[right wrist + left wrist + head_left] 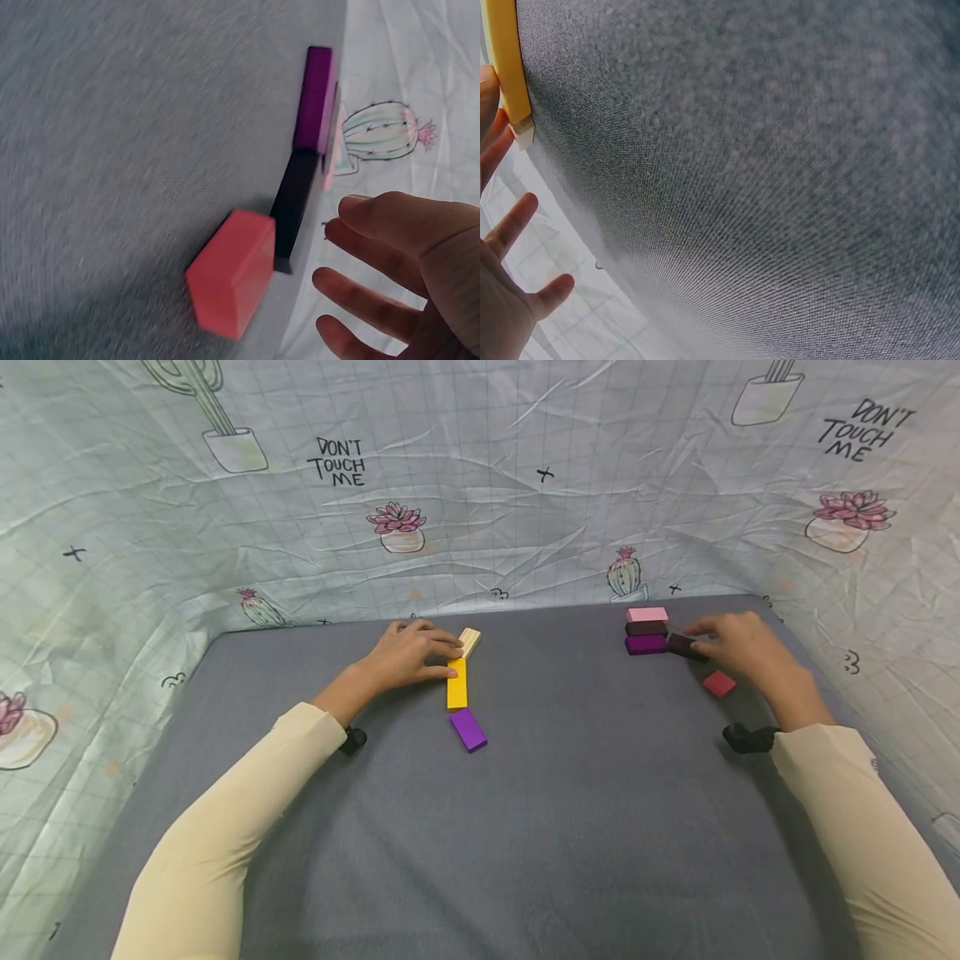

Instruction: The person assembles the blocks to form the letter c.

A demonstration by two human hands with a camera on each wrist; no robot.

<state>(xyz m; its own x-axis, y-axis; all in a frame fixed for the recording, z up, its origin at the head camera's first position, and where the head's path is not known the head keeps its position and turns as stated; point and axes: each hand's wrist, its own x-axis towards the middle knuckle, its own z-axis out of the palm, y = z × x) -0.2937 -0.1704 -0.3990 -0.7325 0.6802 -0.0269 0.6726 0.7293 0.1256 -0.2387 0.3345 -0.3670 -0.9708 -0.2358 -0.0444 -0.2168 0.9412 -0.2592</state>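
My left hand [414, 652] touches a yellow block [457, 685] with its thumb at the block's left edge. The forefinger reaches to where the yellow block meets a cream block [470, 642]; the other fingers are spread in the left wrist view. Just below the yellow block lies a purple block [468, 730]. At the far right, my right hand [742, 643] is beside a black block [295, 202], fingers loosely extended with nothing gripped. A red block [232, 274] lies nearer to me, and a dark purple block [315, 97] adjoins the black one's far end.
Left of the right hand, a pink block [647, 614] and a dark brown block [647, 628] line up behind the dark purple one. Grey cloth [525, 835] covers the table. Printed fabric [480, 485] stands along its back and sides.
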